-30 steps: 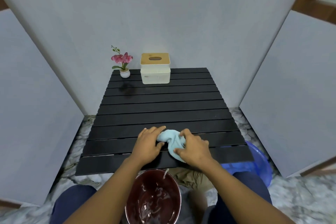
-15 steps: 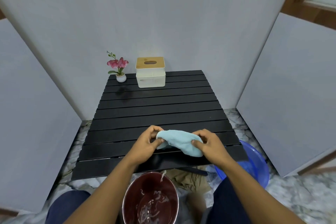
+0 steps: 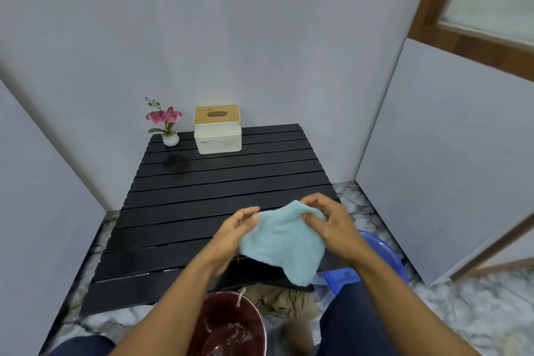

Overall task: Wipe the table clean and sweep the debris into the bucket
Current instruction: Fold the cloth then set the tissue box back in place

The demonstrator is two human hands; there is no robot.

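A light blue cloth (image 3: 284,240) hangs spread out above the near right part of the black slatted table (image 3: 202,196). My left hand (image 3: 235,233) pinches its upper left corner and my right hand (image 3: 331,224) pinches its upper right corner. Below the table's near edge, between my knees, stands a dark red bucket (image 3: 231,326) with wet streaks and pale scraps inside. No debris shows on the slats.
A small pink orchid in a white pot (image 3: 166,124) and a white tissue box with a wooden lid (image 3: 217,129) stand at the table's far edge. A blue plastic basin (image 3: 375,257) sits on the marble floor at the right. Grey panels close in on three sides.
The cloth was bunched on the table under both hands. Now it is lifted off the slats and pulled open between my hands, which have moved apart and to the right.
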